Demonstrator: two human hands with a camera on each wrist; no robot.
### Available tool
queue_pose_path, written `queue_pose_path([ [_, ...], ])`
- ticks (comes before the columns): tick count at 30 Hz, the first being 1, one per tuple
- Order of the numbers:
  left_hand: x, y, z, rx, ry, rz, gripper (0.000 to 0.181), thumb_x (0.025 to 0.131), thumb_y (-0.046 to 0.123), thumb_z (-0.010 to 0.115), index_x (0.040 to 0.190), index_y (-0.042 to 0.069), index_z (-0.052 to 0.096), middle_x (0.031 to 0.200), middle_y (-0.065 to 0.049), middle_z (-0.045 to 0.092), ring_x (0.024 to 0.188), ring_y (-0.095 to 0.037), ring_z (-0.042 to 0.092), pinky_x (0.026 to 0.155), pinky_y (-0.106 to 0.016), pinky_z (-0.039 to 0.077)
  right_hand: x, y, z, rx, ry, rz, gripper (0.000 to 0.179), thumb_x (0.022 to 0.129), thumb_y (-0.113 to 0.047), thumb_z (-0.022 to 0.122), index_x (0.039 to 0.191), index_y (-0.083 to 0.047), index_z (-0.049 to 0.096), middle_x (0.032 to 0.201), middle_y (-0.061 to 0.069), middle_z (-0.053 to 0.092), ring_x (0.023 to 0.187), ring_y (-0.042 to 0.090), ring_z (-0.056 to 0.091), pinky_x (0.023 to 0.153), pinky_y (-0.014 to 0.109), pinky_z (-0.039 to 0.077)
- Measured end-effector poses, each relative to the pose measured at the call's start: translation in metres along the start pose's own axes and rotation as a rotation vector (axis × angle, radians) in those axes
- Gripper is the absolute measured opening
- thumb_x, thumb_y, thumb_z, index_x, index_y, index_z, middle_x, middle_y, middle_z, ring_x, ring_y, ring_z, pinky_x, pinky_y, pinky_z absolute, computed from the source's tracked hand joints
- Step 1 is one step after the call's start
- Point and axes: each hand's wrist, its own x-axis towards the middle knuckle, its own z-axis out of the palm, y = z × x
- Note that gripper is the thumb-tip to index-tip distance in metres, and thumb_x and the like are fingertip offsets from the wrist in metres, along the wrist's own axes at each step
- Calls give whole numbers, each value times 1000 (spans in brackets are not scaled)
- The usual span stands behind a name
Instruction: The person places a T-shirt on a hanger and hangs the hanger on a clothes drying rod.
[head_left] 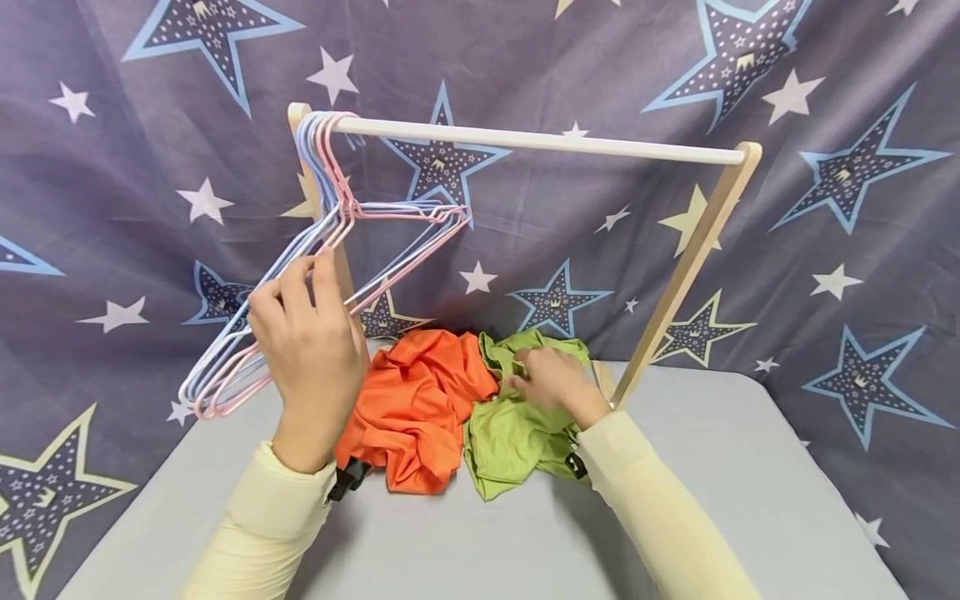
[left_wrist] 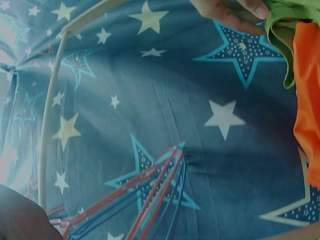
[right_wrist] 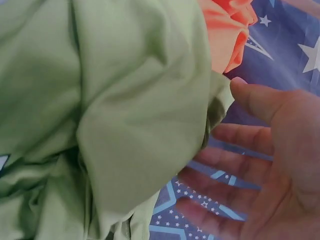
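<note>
Several blue, white and pink wire clothes hangers (head_left: 408,210) hang bunched at the left end of a rack's white rail (head_left: 540,142). My left hand (head_left: 311,342) is at their near side, its bent fingers holding a hanger's sloping arm; the exact grip is partly hidden. A crumpled green garment (head_left: 506,442) lies on the table below the rail. Over it is my right hand (head_left: 551,379). In the right wrist view its fingers are spread and fairly straight, with the thumb (right_wrist: 252,97) at the edge of the green cloth. Beside the green one lies a crumpled orange garment (head_left: 423,400).
Wooden uprights hold up the rail, with the right post (head_left: 682,279) rising beside my right forearm. Behind the grey tabletop (head_left: 712,467) hangs a dark curtain (head_left: 525,50) printed with stars. Black straps show at both wrists.
</note>
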Motion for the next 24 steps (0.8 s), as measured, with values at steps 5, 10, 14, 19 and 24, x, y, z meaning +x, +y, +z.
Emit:
queue_pose_path([
  [5, 1, -11, -1, 19, -17, -6, 32, 104, 4, 46, 129, -2, 65, 113, -25, 62, 92, -47, 45, 72, -59, 35, 10, 2, 3, 22, 4, -107, 46, 100, -37, 67, 136, -10, 65, 119, 7, 73, 89, 24, 71, 83, 43, 57],
  [10, 1, -19, -1, 36, -19, 13, 28, 107, 3, 46, 124, -5, 66, 109, -26, 61, 88, -48, 46, 72, -59, 36, 17, 0, 7, 27, 39, -187, 35, 99, -31, 69, 128, -11, 71, 115, 4, 75, 89, 18, 70, 81, 39, 57],
  [14, 3, -26, -3, 58, -30, 32, 27, 107, 1, 44, 120, -6, 66, 106, -27, 60, 85, -48, 46, 70, -59, 37, 18, -2, 11, 25, 45, -198, 34, 99, -33, 68, 126, -12, 72, 116, 4, 75, 92, 19, 71, 83, 41, 57],
  [19, 9, -33, -10, 66, -75, 54, 23, 106, 0, 45, 113, -8, 66, 100, -26, 59, 82, -49, 47, 68, -58, 38, 16, 0, 12, 19, 41, -197, 38, 101, -37, 66, 128, -10, 70, 117, 7, 74, 95, 23, 71, 88, 44, 57],
  [24, 17, -33, -17, 17, -116, 29, 23, 105, 0, 46, 106, -11, 66, 95, -29, 59, 82, -51, 48, 73, -60, 40, 15, 8, 9, -18, 59, -184, 38, 101, -41, 63, 125, -11, 71, 115, 6, 74, 95, 24, 72, 87, 45, 57],
])
